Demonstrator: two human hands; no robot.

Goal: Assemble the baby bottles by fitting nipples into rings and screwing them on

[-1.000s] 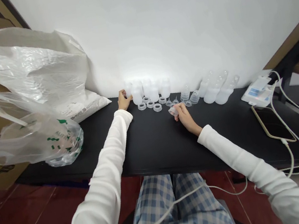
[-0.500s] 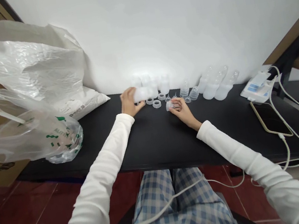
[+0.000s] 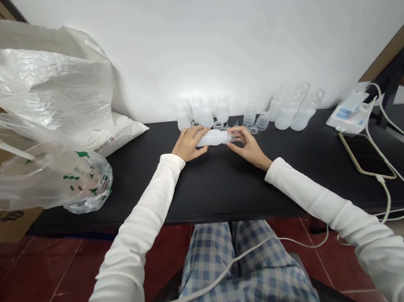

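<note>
My left hand (image 3: 187, 144) is wrapped round the base of a frosted baby bottle (image 3: 212, 137), which lies level above the table with its mouth to the right. At that mouth, my right hand (image 3: 250, 146) pinches a clear collar ring (image 3: 231, 136), its fingers partly covering it. The ring meets the bottle's neck; whether it is threaded on I cannot tell. Just behind, several frosted bottle bodies (image 3: 202, 111) stand against the wall. A loose collar ring (image 3: 218, 125) lies before them, near small clear nipples (image 3: 235, 124) and clear caps (image 3: 249, 115).
Right of the caps, capped bottles (image 3: 293, 108) lean by the wall. A white adapter box (image 3: 349, 113), a phone (image 3: 367, 155) and white cables occupy the table's right side. Plastic bags (image 3: 85, 177) crowd the left end. A cable (image 3: 224, 274) crosses my lap.
My left hand has brought a bottle down and right from the row by the wall, turning its mouth toward the ring. My right hand has stayed nearly in place, still gripping the ring.
</note>
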